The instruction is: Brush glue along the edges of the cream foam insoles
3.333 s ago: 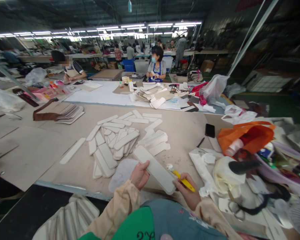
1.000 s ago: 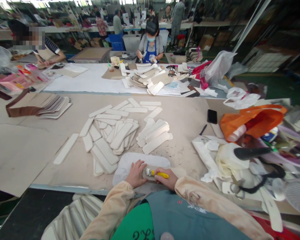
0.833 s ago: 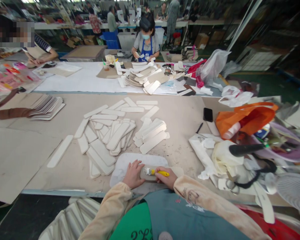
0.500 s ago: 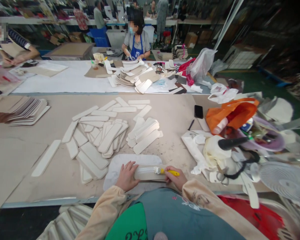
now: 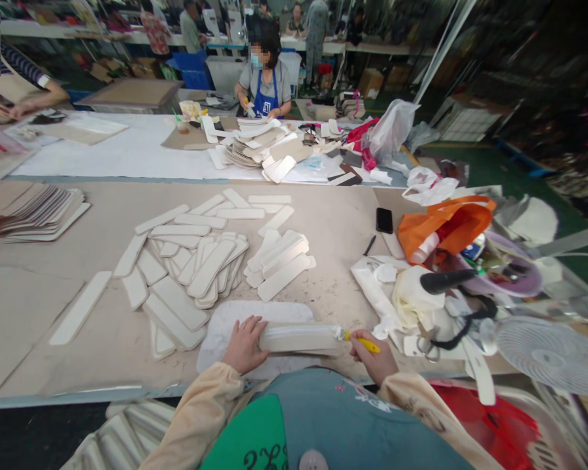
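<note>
A long beige strip (image 5: pixel 298 341) lies across a white rounded board (image 5: pixel 220 326) in front of me, a band of white paste along its upper part. My left hand (image 5: pixel 245 344) presses on the strip's left end, fingers spread and thumb on its lower edge. Near the right end, my right hand (image 5: pixel 376 356) grips a small brush with a yellow handle (image 5: pixel 368 342); its white-smeared bristles touch the strip. Beyond the board are a loose pile of pale rounded strips (image 5: pixel 181 307) and a smaller stack of similar strips (image 5: pixel 284 261).
To the right are a black phone (image 5: pixel 384 220), an orange bag (image 5: pixel 443 225), a purple basin (image 5: pixel 524 277) and a white fan (image 5: pixel 543 352). Layered sheets (image 5: pixel 49 212) lie at left. A co-worker in a blue apron (image 5: pixel 265 91) sits across, behind another littered table.
My right hand has drawn the brush rightward along the strip, and the white band has grown longer. My left hand stays on the left end. The whole view has shifted slightly.
</note>
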`<state>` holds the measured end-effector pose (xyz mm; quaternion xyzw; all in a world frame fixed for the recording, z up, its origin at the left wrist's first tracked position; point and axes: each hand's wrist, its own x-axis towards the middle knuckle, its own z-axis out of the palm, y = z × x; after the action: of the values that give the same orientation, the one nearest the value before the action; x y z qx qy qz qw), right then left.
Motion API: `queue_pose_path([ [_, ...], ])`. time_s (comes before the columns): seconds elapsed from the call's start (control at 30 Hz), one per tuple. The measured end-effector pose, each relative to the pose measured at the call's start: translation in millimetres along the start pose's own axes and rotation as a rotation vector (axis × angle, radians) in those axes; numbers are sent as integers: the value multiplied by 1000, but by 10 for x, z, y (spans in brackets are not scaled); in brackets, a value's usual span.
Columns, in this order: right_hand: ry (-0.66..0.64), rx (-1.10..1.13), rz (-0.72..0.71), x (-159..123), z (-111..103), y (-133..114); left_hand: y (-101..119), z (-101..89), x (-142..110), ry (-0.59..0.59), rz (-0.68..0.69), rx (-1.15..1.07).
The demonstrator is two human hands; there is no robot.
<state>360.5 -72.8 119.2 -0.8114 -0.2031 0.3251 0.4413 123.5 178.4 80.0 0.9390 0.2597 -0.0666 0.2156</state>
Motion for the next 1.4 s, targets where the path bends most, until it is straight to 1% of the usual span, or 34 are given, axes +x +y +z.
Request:
queue_pose_path([
  [0.07, -40, 4, -35, -6, 57, -98, -18, 5, -13, -7, -2, -18],
  [0.1, -81, 40, -44, -2, 104, -158, -31, 10, -20, -12, -3, -30],
  [0.23, -342, 219, -22, 60, 406, -403, -84, 39, -40, -15, -2, -68],
  [0.33, -501, 254, 5, 138, 686, -529, -103, 59, -38, -1, -1, -89],
  [0.43, -585, 283, 11, 206, 933, -584, -103, 67, -33, -5, -3, -115],
  [0.5, -623, 288, 2, 234, 1058, -590, -103, 71, -33, -5, -8, -128],
  [0.57, -648, 252, -18, 248, 1143, -576, -106, 76, -35, 2, -8, -137],
  [0.63, -656, 208, -34, 256, 1180, -544, -113, 83, -36, 11, -2, -141],
  [0.73, -638, 180, -42, 264, 1151, -466, -121, 92, -36, 20, 1, -140],
  [0.87, -573, 171, -19, 255, 996, -328, -121, 89, -41, 19, 0, -118],
  [0.97, -505, 177, 6, 219, 825, -228, -121, 79, -45, 15, 5, -96],
  [1.23, -319, 171, 64, 38, 282, 0, -125, 80, -47, 6, -4, -57],
  [1.4, -191, 214, 89, -38, 52, 123, -101, 64, -60, 0, -12, -43],
])
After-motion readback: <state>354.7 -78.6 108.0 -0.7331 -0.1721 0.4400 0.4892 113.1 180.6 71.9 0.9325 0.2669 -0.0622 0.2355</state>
